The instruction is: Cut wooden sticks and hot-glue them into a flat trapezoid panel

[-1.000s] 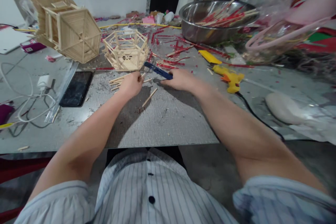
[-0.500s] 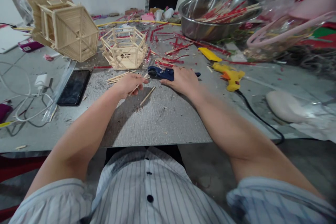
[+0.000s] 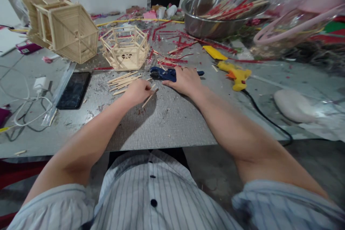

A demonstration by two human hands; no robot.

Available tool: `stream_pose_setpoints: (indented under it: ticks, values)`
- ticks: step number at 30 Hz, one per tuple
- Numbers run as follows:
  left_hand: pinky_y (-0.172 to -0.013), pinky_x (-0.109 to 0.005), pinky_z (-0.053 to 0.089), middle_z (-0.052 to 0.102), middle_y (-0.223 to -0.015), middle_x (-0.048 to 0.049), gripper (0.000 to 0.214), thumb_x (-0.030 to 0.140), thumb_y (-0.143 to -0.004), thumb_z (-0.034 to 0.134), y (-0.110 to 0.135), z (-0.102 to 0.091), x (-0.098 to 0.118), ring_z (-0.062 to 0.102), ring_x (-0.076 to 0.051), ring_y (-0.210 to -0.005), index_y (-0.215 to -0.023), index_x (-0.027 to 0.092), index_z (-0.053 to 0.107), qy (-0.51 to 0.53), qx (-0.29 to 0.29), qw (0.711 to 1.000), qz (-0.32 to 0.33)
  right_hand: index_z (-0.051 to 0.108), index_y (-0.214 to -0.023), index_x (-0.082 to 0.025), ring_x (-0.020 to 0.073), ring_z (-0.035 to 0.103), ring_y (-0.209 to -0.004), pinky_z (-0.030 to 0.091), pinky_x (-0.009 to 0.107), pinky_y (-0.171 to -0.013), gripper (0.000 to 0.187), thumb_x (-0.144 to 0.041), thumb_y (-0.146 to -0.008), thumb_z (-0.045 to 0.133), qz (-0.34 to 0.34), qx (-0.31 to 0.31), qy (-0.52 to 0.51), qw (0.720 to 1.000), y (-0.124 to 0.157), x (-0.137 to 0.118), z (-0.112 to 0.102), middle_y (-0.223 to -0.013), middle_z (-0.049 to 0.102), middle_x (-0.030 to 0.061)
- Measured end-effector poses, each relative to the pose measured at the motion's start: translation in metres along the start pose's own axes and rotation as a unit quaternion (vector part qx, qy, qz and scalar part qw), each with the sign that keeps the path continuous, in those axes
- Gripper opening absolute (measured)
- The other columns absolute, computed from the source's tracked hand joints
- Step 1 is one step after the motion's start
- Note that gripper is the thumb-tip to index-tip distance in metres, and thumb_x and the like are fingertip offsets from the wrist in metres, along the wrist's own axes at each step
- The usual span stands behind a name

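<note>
My right hand [image 3: 188,81] is wrapped over a dark blue hand cutter [image 3: 165,74], which lies flat on the table with its jaws to the left. Just left of the jaws, my left hand [image 3: 138,91] is closed in a pinch at a thin wooden stick [image 3: 150,97] slanting by the tabletop; the fingertips are partly hidden. Behind that hand lies a bundle of similar wooden sticks [image 3: 122,81]. Farther back stands an open hexagonal stick frame [image 3: 125,48], and to its left a larger wooden stick model [image 3: 74,34] rests tilted.
A black phone [image 3: 73,90] and a white charger [image 3: 41,83] with cables lie left. On the right are a yellow glue gun [image 3: 237,75] with its cord, a white rounded object [image 3: 293,106] and a steel basin [image 3: 215,28] of red-wrapped sticks. Red scraps [image 3: 180,48] litter the back.
My left hand has moved down from the cutter's jaws to the slanting stick, uncovering more of the bundle. The right hand stays on the cutter. The view has shifted slightly.
</note>
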State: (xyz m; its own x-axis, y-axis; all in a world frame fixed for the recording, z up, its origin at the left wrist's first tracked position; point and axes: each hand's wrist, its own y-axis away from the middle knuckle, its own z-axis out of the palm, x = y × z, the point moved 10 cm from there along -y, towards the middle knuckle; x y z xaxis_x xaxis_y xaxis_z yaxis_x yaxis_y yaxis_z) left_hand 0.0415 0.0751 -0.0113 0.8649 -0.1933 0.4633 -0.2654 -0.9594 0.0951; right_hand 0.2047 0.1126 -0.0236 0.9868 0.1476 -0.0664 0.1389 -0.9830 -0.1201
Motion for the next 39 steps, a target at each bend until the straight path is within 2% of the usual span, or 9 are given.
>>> stream_pose_setpoints:
  ticks: [5, 14, 19, 24, 28, 31, 33, 35, 39]
  values:
    - [-0.081, -0.034, 0.048, 0.076, -0.098, -0.0162, 0.024, 0.029, -0.089, 0.065, 0.003, 0.012, 0.017, 0.070, -0.029, -0.097, -0.098, 0.011, 0.078, -0.114, -0.021, 0.993, 0.009, 0.053, -0.136, 0.001, 0.0453, 0.056, -0.122, 0.039, 0.054, -0.101, 0.081, -0.066, -0.090, 0.055, 0.007, -0.003, -0.001, 1.000, 0.003, -0.003, -0.001, -0.130, 0.060, 0.0327]
    - [-0.090, -0.037, 0.052, 0.075, -0.108, -0.0208, 0.032, 0.014, -0.093, 0.048, 0.011, 0.019, 0.031, 0.070, -0.032, -0.107, -0.108, 0.007, 0.075, -0.211, -0.073, 0.973, 0.059, 0.056, -0.134, -0.002, 0.0429, 0.058, -0.118, 0.041, 0.052, -0.099, 0.083, -0.071, -0.088, 0.053, -0.002, 0.011, 0.004, 1.000, 0.000, -0.001, 0.000, -0.128, 0.063, 0.0302]
    - [-0.095, -0.047, 0.051, 0.070, -0.114, -0.0276, 0.039, 0.002, -0.087, 0.041, 0.023, 0.028, 0.041, 0.067, -0.041, -0.114, -0.114, 0.002, 0.069, -0.221, -0.084, 0.968, 0.089, 0.057, -0.132, -0.001, 0.0437, 0.058, -0.119, 0.041, 0.051, -0.100, 0.080, -0.068, -0.089, 0.055, 0.003, 0.008, 0.004, 1.000, 0.001, -0.001, 0.000, -0.127, 0.063, 0.0314]
    - [-0.098, -0.054, 0.046, 0.068, -0.109, -0.0271, 0.031, 0.001, -0.081, 0.051, 0.015, 0.017, 0.024, 0.064, -0.046, -0.113, -0.109, 0.004, 0.063, -0.050, -0.035, 0.998, 0.032, 0.057, -0.132, -0.002, 0.0438, 0.058, -0.118, 0.041, 0.052, -0.099, 0.080, -0.070, -0.090, 0.053, 0.006, 0.005, 0.009, 1.000, 0.001, -0.001, -0.001, -0.125, 0.064, 0.0308]
    - [-0.096, -0.043, 0.050, 0.071, -0.095, -0.0123, 0.022, 0.002, -0.087, 0.048, -0.001, 0.003, 0.007, 0.069, -0.028, -0.101, -0.103, 0.014, 0.059, 0.099, 0.010, 0.995, 0.024, 0.057, -0.132, -0.002, 0.0439, 0.058, -0.120, 0.041, 0.052, -0.100, 0.079, -0.068, -0.090, 0.055, 0.006, 0.000, 0.003, 1.000, 0.002, -0.001, -0.001, -0.126, 0.063, 0.0310]
    - [-0.100, -0.037, 0.050, 0.072, -0.106, -0.0072, 0.022, 0.007, -0.095, 0.045, -0.008, -0.019, 0.001, 0.069, -0.018, -0.105, -0.111, 0.018, 0.055, 0.379, 0.098, 0.916, 0.091, 0.057, -0.132, -0.002, 0.0442, 0.059, -0.118, 0.041, 0.051, -0.098, 0.080, -0.069, -0.089, 0.054, 0.003, 0.005, 0.008, 1.000, 0.002, -0.002, -0.002, -0.125, 0.064, 0.0306]
    - [-0.104, -0.037, 0.048, 0.071, -0.116, -0.0073, 0.019, 0.011, -0.097, 0.047, -0.010, -0.024, -0.005, 0.067, -0.017, -0.114, -0.112, 0.019, 0.055, 0.467, 0.127, 0.867, 0.117, 0.057, -0.132, -0.001, 0.0443, 0.059, -0.118, 0.041, 0.050, -0.097, 0.081, -0.070, -0.089, 0.055, 0.001, 0.006, 0.009, 1.000, 0.001, -0.001, -0.002, -0.125, 0.064, 0.0309]
    - [-0.107, -0.037, 0.047, 0.070, -0.123, -0.0083, 0.014, 0.013, -0.098, 0.047, -0.013, -0.020, -0.010, 0.066, -0.018, -0.119, -0.108, 0.019, 0.055, 0.497, 0.124, 0.851, 0.117, 0.056, -0.133, -0.001, 0.0438, 0.059, -0.118, 0.041, 0.050, -0.097, 0.081, -0.069, -0.088, 0.056, -0.001, 0.003, 0.003, 1.000, 0.000, 0.000, 0.000, -0.126, 0.064, 0.0311]
    - [-0.109, -0.038, 0.046, 0.071, -0.123, -0.0071, 0.010, 0.015, -0.099, 0.049, -0.015, -0.009, -0.015, 0.064, -0.018, -0.123, -0.104, 0.019, 0.056, 0.500, 0.114, 0.852, 0.102, 0.057, -0.132, -0.005, 0.0432, 0.059, -0.116, 0.040, 0.052, -0.097, 0.080, -0.071, -0.087, 0.056, -0.007, 0.007, -0.006, 1.000, -0.001, 0.001, 0.001, -0.125, 0.064, 0.0297]
